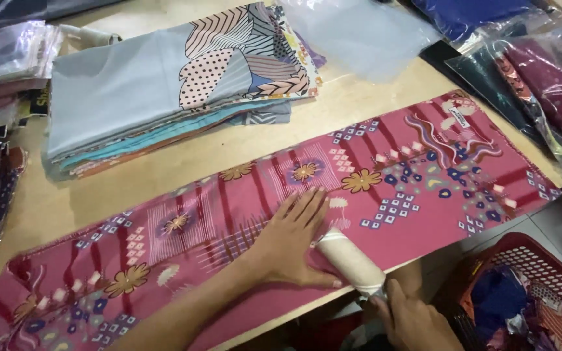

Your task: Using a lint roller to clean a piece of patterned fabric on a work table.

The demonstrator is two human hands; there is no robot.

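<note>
Lint-rolling looks to be the step in hand: I see my left hand [294,237] spread flat on the pink patterned cloth [385,188] along the tabletop [229,149], my right hand [414,318] gripping the lint roller [349,260], which I judge needs steady strokes next.

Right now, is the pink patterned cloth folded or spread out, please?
Spread: the pink cloth lies as a long strip across the table.
</note>
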